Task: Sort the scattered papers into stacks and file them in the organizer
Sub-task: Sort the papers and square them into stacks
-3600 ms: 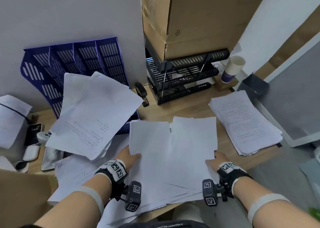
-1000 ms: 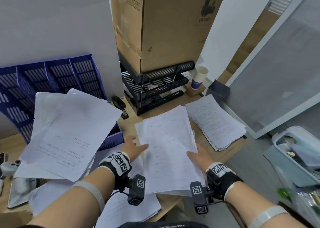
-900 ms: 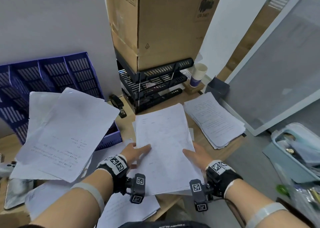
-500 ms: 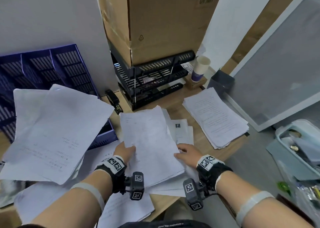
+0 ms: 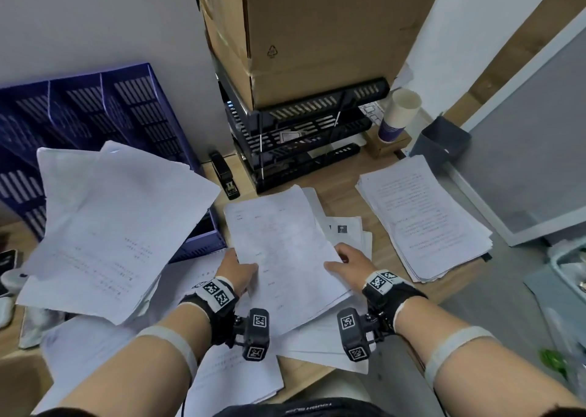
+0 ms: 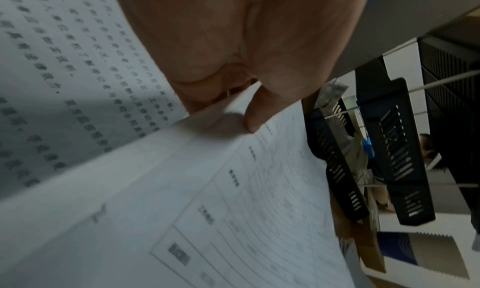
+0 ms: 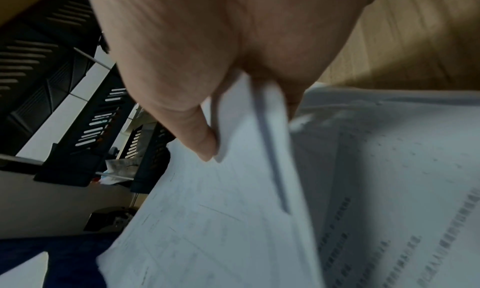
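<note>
I hold a thin stack of white printed sheets (image 5: 285,251) between both hands over the desk's middle. My left hand (image 5: 236,271) pinches its left edge, thumb on top, as the left wrist view shows at the sheets (image 6: 233,189). My right hand (image 5: 347,263) pinches the right edge of the sheets (image 7: 233,210), thumb on top too. The black tiered organizer (image 5: 301,137) stands just beyond, under a cardboard box (image 5: 317,36). A blue slotted file rack (image 5: 95,115) leans at the left, with loose papers (image 5: 111,226) lying over it.
A tidy paper stack (image 5: 425,220) lies at the desk's right edge. More sheets (image 5: 234,372) overhang the front edge. A black stapler (image 5: 223,175) lies between the rack and the organizer. A paper cup (image 5: 399,115) and a dark grey bin (image 5: 444,141) stand at the back right.
The sheets spread across the desk have been gathered into one stack held in both hands. It has since come down and toward me a little, uncovering other papers beneath it.
</note>
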`<state>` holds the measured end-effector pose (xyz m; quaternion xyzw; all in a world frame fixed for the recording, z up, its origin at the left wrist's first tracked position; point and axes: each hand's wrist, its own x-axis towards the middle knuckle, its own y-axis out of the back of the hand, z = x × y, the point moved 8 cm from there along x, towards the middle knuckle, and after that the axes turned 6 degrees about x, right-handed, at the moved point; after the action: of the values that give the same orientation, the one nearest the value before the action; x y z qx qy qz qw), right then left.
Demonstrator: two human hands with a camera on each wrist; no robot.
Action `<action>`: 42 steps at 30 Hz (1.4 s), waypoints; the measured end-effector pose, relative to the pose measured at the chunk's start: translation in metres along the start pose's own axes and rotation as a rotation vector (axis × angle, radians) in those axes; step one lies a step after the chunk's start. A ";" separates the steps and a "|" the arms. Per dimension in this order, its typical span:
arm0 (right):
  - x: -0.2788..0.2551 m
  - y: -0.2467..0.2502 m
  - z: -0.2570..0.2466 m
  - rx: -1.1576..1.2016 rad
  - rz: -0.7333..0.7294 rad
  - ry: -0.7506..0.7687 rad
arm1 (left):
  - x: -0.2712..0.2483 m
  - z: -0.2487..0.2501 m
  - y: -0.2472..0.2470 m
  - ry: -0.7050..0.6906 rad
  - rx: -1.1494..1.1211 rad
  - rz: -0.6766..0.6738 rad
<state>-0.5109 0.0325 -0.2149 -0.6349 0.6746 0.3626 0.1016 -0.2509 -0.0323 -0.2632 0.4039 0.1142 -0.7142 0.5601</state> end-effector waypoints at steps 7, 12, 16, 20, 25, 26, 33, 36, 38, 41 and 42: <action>-0.007 0.004 0.010 -0.024 0.019 -0.077 | -0.006 -0.002 -0.011 0.080 -0.079 -0.130; -0.034 0.014 0.037 0.110 0.140 -0.175 | -0.027 0.009 -0.035 -0.008 0.079 -0.294; -0.055 0.021 0.064 0.089 0.209 -0.297 | -0.026 0.014 -0.045 -0.175 0.497 -0.222; -0.063 0.018 0.085 -0.041 0.247 -0.363 | -0.035 0.016 -0.059 -0.169 0.448 -0.213; -0.072 0.006 0.089 0.149 0.185 -0.381 | -0.036 0.008 -0.060 -0.096 0.396 -0.198; -0.075 0.003 0.088 0.180 0.151 -0.375 | -0.036 0.004 -0.062 -0.104 0.466 -0.231; -0.078 -0.002 0.073 0.328 0.098 -0.215 | -0.037 -0.002 -0.077 -0.150 0.339 -0.326; -0.079 0.022 0.062 0.521 0.178 -0.165 | -0.035 0.015 -0.076 -0.156 0.053 -0.297; -0.081 0.034 0.063 0.667 0.164 -0.204 | -0.030 0.030 -0.071 -0.124 -0.156 -0.246; -0.089 0.048 0.068 0.760 0.164 -0.255 | -0.030 0.060 -0.072 -0.126 -0.372 -0.206; -0.091 0.053 0.068 0.810 0.193 -0.235 | -0.034 0.073 -0.075 -0.152 -0.412 -0.209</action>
<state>-0.5667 0.1424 -0.1895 -0.4322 0.8025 0.1464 0.3844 -0.3493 -0.0270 -0.2136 0.2121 0.2563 -0.7583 0.5606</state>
